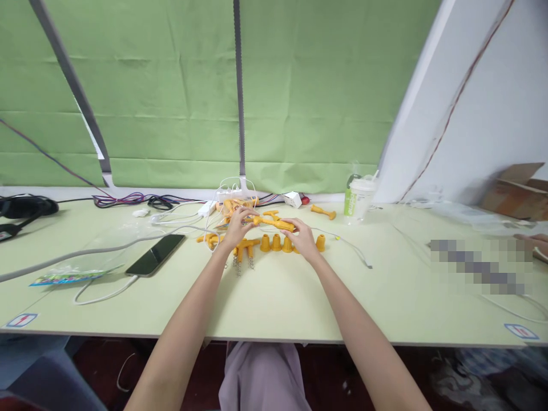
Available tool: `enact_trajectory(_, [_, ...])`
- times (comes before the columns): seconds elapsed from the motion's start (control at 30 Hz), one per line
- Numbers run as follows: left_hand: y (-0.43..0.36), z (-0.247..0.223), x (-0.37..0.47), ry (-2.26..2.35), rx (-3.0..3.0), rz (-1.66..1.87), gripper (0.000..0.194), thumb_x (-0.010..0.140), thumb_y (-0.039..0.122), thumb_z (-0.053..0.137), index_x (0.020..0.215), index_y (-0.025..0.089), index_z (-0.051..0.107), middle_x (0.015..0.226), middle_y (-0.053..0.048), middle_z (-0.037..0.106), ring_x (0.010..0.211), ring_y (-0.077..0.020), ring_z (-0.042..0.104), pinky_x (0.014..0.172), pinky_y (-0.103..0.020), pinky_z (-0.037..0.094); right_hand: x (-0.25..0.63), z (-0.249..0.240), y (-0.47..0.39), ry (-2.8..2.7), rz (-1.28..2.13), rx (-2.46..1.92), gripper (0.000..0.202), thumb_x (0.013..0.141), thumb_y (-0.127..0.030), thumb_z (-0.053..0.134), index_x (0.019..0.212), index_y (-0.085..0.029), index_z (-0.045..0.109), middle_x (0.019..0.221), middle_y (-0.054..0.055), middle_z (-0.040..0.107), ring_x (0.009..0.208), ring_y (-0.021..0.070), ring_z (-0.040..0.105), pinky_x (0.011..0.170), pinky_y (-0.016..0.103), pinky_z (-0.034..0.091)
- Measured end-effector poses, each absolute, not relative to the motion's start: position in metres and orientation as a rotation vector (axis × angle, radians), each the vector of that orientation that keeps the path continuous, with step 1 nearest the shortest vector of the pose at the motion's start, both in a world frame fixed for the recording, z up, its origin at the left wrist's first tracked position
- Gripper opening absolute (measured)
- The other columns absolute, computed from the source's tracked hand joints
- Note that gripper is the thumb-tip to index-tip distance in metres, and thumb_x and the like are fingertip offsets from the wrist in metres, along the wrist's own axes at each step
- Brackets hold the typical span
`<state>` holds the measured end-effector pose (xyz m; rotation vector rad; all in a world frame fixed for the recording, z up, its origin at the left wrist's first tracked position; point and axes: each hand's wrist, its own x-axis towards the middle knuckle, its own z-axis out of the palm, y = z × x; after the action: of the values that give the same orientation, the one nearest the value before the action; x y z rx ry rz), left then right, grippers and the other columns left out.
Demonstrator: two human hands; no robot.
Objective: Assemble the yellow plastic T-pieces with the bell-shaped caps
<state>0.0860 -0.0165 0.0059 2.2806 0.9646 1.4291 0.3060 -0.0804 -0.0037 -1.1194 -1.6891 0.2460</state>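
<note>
Between my two hands, above the table, a yellow corkscrew [276, 224] lies nearly level, its narrow end to the left and its wider cone-shaped cover to the right. My left hand [240, 226] is closed at the narrow end, and my right hand [302, 236] grips the wide end. Below my left hand, yellow T-handled corkscrews [245, 246] lie with their metal spirals pointing toward me. Several yellow cone-shaped covers [276, 244] stand in a row beneath the held piece, some partly hidden by my right hand. Another yellow corkscrew [271, 214] lies just behind.
More yellow pieces [240, 204] are heaped at the back. A covered yellow corkscrew [323, 212] lies right, near a drink cup [361, 200]. A phone [156, 255], plastic bag [81, 274] and cables occupy the left. Another person's hand [533, 244] shows at far right.
</note>
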Motion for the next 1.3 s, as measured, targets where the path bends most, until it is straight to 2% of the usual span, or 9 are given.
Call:
enact_trajectory(0.2, [-0.006,0.0,0.082,1.017,2.154,1.386,0.034,0.087,0.037,0.043,0.073,0.015,0.065,0.092,-0.009,0.06,0.093,-0.0203,0.054,0.086,-0.034,0.043,0.307,-0.005,-0.079,-1.73,0.15,-1.116,0.028,0.075,-0.023,0.054,0.101,-0.025,0.066,0.103,0.003,0.063,0.094,0.0201,0.057,0.075,0.034,0.046])
enact_trajectory(0.3, [-0.003,-0.005,0.082,0.94,2.177,1.343,0.026,0.083,0.027,0.048,0.102,0.017,0.062,0.099,-0.008,0.059,0.09,-0.0186,0.055,0.08,-0.033,0.046,0.306,-0.003,-0.081,-1.707,0.165,-1.115,0.028,0.074,-0.023,0.056,0.1,-0.025,0.066,0.101,0.003,0.063,0.093,0.0203,0.057,0.076,0.034,0.046])
enact_trajectory(0.43, [-0.01,-0.005,0.086,0.957,2.346,1.43,0.063,0.073,0.013,0.055,0.133,0.028,0.042,0.117,-0.007,0.05,0.097,-0.0173,0.052,0.084,-0.032,0.045,0.305,-0.001,-0.082,-1.673,0.242,-1.114,0.028,0.072,-0.024,0.057,0.099,-0.023,0.066,0.102,0.004,0.064,0.093,0.0192,0.058,0.076,0.033,0.047])
enact_trajectory(0.5, [-0.015,-0.001,0.086,0.992,2.438,1.462,0.054,0.074,0.013,0.055,0.126,0.029,0.051,0.117,-0.006,0.05,0.101,-0.0183,0.051,0.089,-0.034,0.043,0.306,-0.002,-0.08,-1.642,0.294,-1.111,0.029,0.071,-0.026,0.059,0.099,-0.022,0.065,0.103,0.004,0.064,0.093,0.0189,0.058,0.077,0.033,0.047])
enact_trajectory(0.6, [-0.019,0.004,0.087,1.032,2.441,1.509,0.019,0.078,0.023,0.057,0.093,0.022,0.069,0.115,-0.007,0.052,0.103,-0.0206,0.05,0.092,-0.036,0.041,0.307,-0.004,-0.076,-1.579,0.36,-1.11,0.03,0.07,-0.029,0.062,0.098,-0.02,0.065,0.105,0.005,0.064,0.093,0.0191,0.059,0.078,0.033,0.047])
enact_trajectory(0.7, [-0.017,0.007,0.087,1.023,2.277,1.531,0.024,0.078,0.037,0.059,0.067,0.017,0.068,0.113,-0.009,0.054,0.103,-0.0218,0.051,0.088,-0.034,0.043,0.308,-0.005,-0.074,-1.559,0.363,-1.109,0.029,0.07,-0.031,0.062,0.097,-0.021,0.065,0.106,0.005,0.065,0.094,0.0193,0.059,0.079,0.033,0.047])
enact_trajectory(0.97, [-0.016,0.017,0.077,0.944,1.547,1.604,0.039,0.071,0.054,0.059,0.073,0.016,0.063,0.076,-0.004,0.062,0.077,-0.0157,0.059,0.069,-0.026,0.045,0.312,-0.001,-0.077,-1.532,0.183,-1.156,0.027,0.072,-0.034,0.061,0.097,-0.021,0.062,0.104,0.005,0.065,0.101,0.0211,0.056,0.091,0.039,0.041])
enact_trajectory(1.13, [-0.013,0.023,0.06,0.95,1.283,1.705,0.041,0.06,0.052,0.068,0.077,0.015,0.061,0.068,-0.001,0.059,0.063,-0.0102,0.055,0.058,-0.02,0.041,0.326,-0.002,-0.071,-1.321,0.106,-1.156,0.034,0.073,-0.03,0.059,0.104,-0.02,0.053,0.105,0.007,0.062,0.1,0.0192,0.056,0.09,0.035,0.04])
enact_trajectory(1.3, [-0.009,0.02,0.043,1.072,1.403,1.418,0.039,0.056,0.046,0.074,0.077,0.015,0.063,0.053,0.003,0.052,0.05,-0.0079,0.048,0.049,-0.019,0.034,0.352,0.002,-0.074,-1.175,-0.007,-1.458,0.041,0.076,-0.03,0.053,0.116,-0.025,0.051,0.106,0.004,0.062,0.102,0.0204,0.055,0.093,0.038,0.036])
